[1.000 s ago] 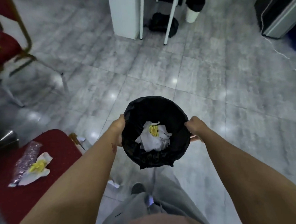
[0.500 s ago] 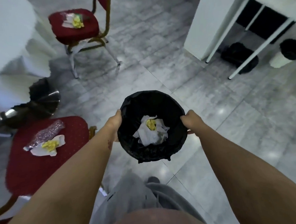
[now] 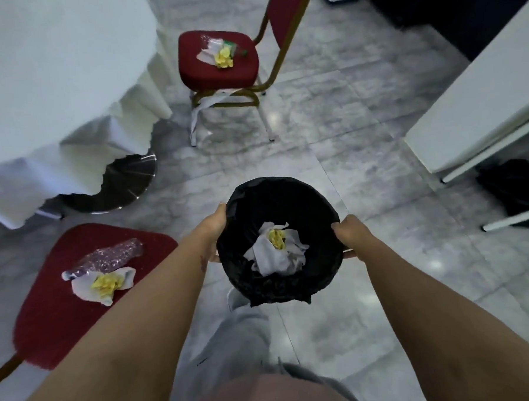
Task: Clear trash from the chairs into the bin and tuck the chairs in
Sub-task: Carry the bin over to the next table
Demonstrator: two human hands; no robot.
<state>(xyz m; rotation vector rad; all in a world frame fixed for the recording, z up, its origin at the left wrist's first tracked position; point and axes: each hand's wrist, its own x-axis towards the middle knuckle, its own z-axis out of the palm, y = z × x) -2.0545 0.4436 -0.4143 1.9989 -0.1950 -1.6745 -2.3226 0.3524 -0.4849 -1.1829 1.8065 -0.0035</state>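
Note:
I carry a bin [image 3: 242, 201] lined with a black bag above the floor. My left hand [image 3: 214, 226] grips its left rim and my right hand [image 3: 349, 234] grips its right rim. White and yellow crumpled paper [image 3: 276, 248] lies inside it. At lower left a red chair seat [image 3: 48, 309] bears a white and yellow wad [image 3: 105, 283] and a clear glittery wrapper [image 3: 107, 259]. Farther ahead stands a second red chair [image 3: 201, 68] with gold legs, with white and yellow trash [image 3: 218, 54] on its seat.
A round table with a white cloth [image 3: 52, 88] fills the upper left, its shiny metal base [image 3: 124, 183] showing beneath. A white table [image 3: 472, 103] with white legs stands at the right, a black bag [image 3: 514, 187] under it. Grey marble floor lies between the chairs.
My view has swung left: the far red chair and white-clothed table have come toward the centre, the near chair seat shows more fully. Both hands keep hold of the bin.

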